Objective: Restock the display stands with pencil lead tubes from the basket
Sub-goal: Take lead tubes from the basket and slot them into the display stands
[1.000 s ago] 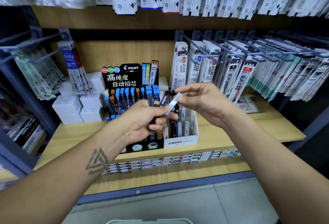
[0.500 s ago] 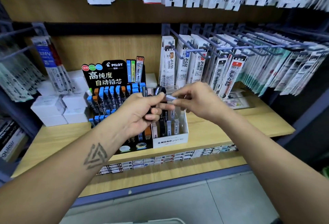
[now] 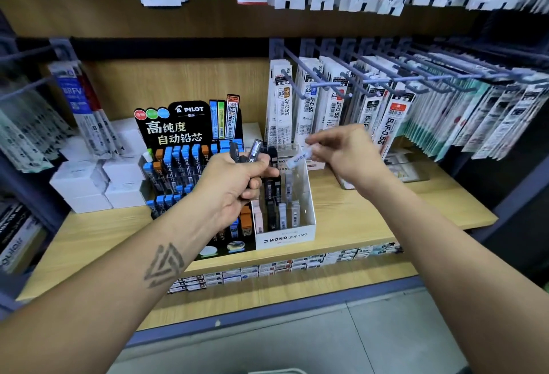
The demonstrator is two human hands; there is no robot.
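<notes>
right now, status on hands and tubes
Left hand grips a bunch of dark tubes. Right hand pinches one white tube above the white stand. Nothing blocking.

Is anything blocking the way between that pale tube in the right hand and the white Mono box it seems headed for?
Nothing visible does. The right hand pinches the pale tube just above the back of the open-topped white Mono box. The left hand, gripping dark tubes, sits beside the box's left edge, not over it.

- The left hand (image 3: 234, 183) grips several dark lead tubes (image 3: 255, 150) above the white MONO stand (image 3: 285, 237).
- The right hand (image 3: 344, 153) pinches one white tube (image 3: 300, 157) over that stand's back.
</notes>
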